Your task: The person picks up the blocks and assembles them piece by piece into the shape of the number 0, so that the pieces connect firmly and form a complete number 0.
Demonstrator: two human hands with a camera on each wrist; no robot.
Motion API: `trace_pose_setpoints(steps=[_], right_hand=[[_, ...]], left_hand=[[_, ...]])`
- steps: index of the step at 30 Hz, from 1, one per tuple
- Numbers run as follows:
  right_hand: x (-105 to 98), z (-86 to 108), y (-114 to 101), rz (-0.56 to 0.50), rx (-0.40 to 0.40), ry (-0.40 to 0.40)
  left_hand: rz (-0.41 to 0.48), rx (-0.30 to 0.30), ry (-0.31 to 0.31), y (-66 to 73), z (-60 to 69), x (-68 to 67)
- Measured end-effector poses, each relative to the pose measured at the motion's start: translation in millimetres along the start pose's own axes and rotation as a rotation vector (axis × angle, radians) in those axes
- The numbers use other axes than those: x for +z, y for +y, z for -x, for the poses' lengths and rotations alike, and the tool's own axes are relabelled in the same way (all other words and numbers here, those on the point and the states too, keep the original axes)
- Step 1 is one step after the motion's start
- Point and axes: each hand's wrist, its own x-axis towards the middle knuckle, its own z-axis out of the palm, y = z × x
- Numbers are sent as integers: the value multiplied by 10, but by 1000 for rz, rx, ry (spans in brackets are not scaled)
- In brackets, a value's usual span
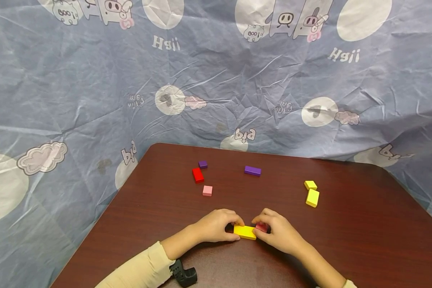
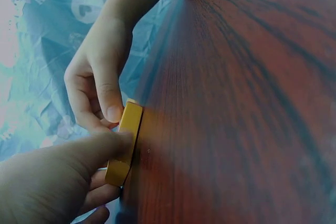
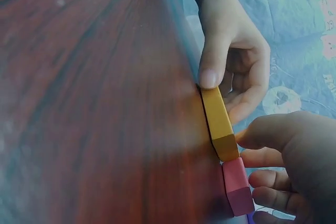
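A long yellow block (image 1: 245,232) lies on the table in front of me. My left hand (image 1: 217,226) pinches its left end, the thumb on the near side and fingers behind. At its other end, my right hand (image 1: 279,232) curls round a smaller reddish-pink block (image 1: 262,227), partly covered by the fingers. In the right wrist view the pink block (image 3: 238,187) stands end to end with the yellow block (image 3: 218,121). The right thumb touches the yellow block near the join. In the left wrist view the right hand hides the pink block.
Farther back on the brown table (image 1: 158,200) lie a small purple block (image 1: 203,164), a red block (image 1: 198,175), a pink block (image 1: 207,191) and a long purple block (image 1: 253,171). To the right are two light-yellow blocks (image 1: 312,198). A patterned cloth (image 1: 209,72) hangs behind.
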Motion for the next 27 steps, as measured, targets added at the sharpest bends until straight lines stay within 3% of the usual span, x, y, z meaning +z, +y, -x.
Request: trace_pose_setpoints(steps=[4, 7, 13, 17, 22, 27], right_hand=[[19, 2, 2, -8, -23, 10], [27, -7, 8, -8, -17, 3], [28, -24, 17, -5, 20, -24], [27, -14, 18, -4, 9, -18], [21, 1, 19, 1, 4, 5], [14, 3, 11, -2, 10, 2]], left_hand=[[-10, 15, 26, -35, 11, -15], [-37, -3, 88, -114, 25, -74], [-99, -124, 260, -404, 84, -260], [-96, -185, 337, -591, 134, -339], [-99, -213, 367, -753, 148, -360], [-111, -257, 337, -834, 161, -342]])
